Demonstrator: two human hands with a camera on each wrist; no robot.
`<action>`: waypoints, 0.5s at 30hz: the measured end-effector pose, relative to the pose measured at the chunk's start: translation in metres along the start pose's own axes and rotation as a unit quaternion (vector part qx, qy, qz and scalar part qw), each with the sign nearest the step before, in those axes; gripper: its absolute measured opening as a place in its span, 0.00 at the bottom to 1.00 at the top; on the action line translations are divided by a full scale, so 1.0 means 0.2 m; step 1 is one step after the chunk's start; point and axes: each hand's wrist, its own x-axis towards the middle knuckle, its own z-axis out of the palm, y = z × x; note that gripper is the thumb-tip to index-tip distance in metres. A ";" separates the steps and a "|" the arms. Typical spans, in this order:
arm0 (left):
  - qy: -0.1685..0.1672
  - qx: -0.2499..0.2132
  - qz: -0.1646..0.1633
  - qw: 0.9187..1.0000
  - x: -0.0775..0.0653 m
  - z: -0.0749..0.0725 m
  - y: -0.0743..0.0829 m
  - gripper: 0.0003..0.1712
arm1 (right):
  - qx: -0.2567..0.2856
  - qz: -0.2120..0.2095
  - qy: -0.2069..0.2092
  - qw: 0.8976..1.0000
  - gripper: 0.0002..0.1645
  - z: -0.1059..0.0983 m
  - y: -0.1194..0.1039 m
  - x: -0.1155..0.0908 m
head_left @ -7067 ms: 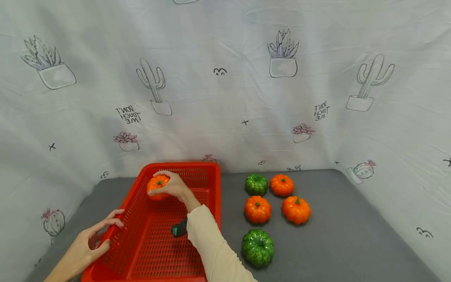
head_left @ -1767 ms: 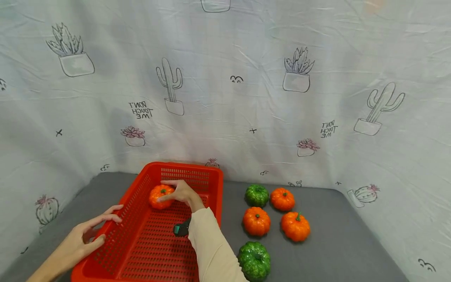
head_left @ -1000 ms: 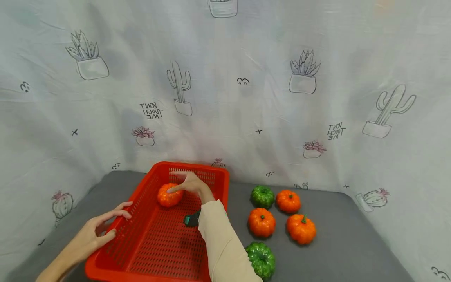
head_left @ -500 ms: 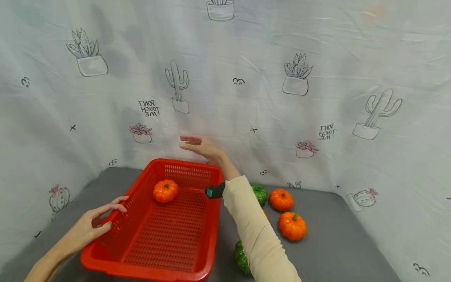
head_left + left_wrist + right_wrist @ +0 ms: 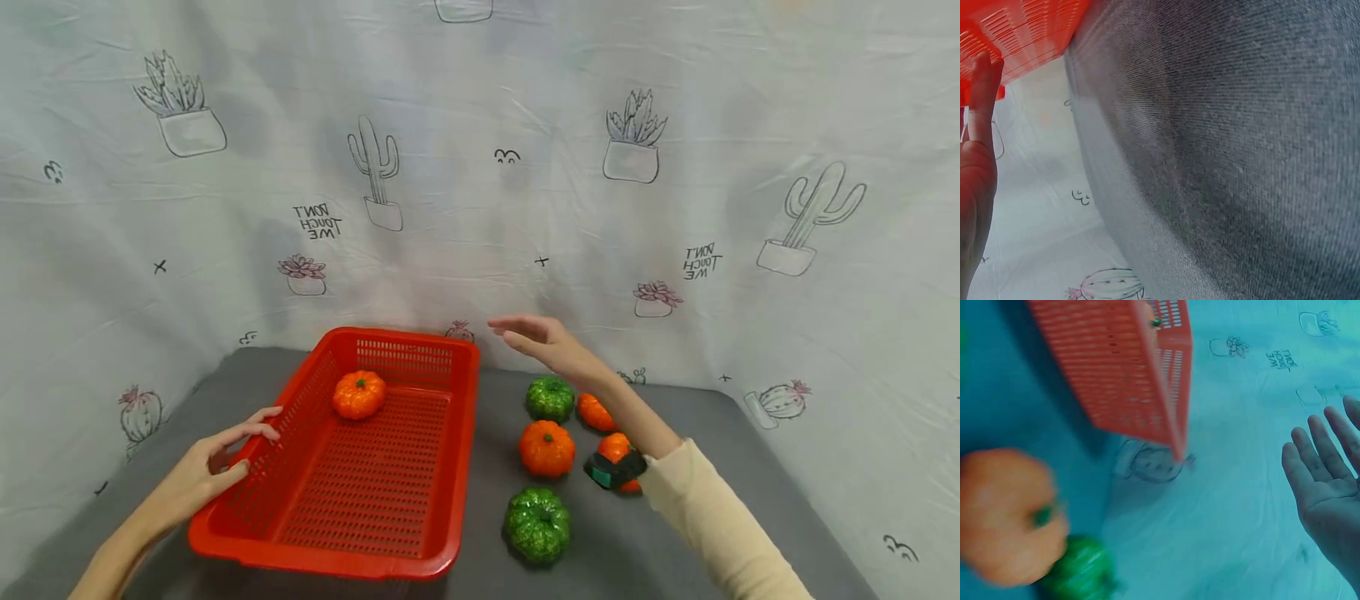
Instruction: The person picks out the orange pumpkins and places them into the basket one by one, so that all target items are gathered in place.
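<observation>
A red plastic basket [image 5: 459, 467] with slotted walls stands on the left of the table. Inside, near its far left corner, lies one orange pumpkin [image 5: 359, 394]. My left hand [image 5: 202, 471] holds the basket's left rim, thumb and fingers at the edge; in the left wrist view part of that hand [image 5: 977, 169] reaches up to the basket's outer wall. My right hand [image 5: 551, 343] hovers in the air right of the basket, fingers extended, holding nothing. Below its forearm sit a green pumpkin [image 5: 551, 398] and an orange pumpkin [image 5: 547, 448]. The right wrist view shows its bare palm [image 5: 1335, 506].
Another green pumpkin [image 5: 537, 525] lies at the near side, right of the basket. Two more orange pumpkins, one at the back [image 5: 596, 412] and one nearer [image 5: 615, 448], are partly covered by the right arm. A patterned cloth [image 5: 480, 208] hangs behind the grey table [image 5: 720, 450].
Earlier my right hand held the orange pumpkin in the basket; it let go, rose out and moved right over the table. The pumpkin stays in the basket. My left hand keeps to the rim.
</observation>
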 end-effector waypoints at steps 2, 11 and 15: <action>-0.001 0.003 0.003 1.000 0.01 0.00 0.00 0.22 | -0.005 0.007 0.011 1.000 0.22 -0.03 0.03 -0.14; -0.003 0.016 -0.006 1.000 0.00 -0.02 -0.02 0.23 | 0.021 0.050 0.055 0.997 0.22 -0.11 0.13 -0.51; -0.001 0.011 0.002 1.000 0.00 0.00 -0.02 0.23 | 0.015 0.061 0.069 0.996 0.23 -0.15 0.16 -0.63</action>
